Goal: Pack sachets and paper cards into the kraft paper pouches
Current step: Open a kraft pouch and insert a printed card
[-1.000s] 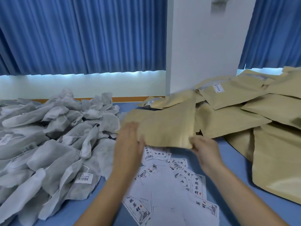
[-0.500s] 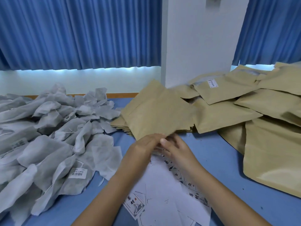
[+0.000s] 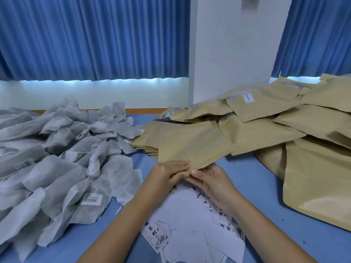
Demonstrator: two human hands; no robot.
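From the head view, a flat tan kraft-paper pouch (image 3: 193, 147) is held just above the blue desk (image 3: 256, 188), in front of the person at the middle of the picture. Its near edge lies between the two hands, and its far part lies over a low stack of flat tan pouches (image 3: 146, 147).

The left hand (image 3: 167, 173) lays its fingers, nearly straight, along the top of that near edge. Its grip is closed lightly on the paper, with the thumb out of sight beneath. The right hand (image 3: 210, 181) is turned palm up, and its curled fingers meet the same edge from below, so its grip is closed on the pouch too. The fingertips of the two hands touch.

A wide heap of grey-white non-woven sachets (image 3: 57, 158), some with barcode labels, covers the left of the desk. Loose white paper cards printed with black characters (image 3: 180, 234) lie under the forearms. A pile of bulging tan kraft pouches (image 3: 303, 130) fills the right side. Behind hang pleated blue curtains (image 3: 95, 35), on both sides of a white pillar (image 3: 231, 44).
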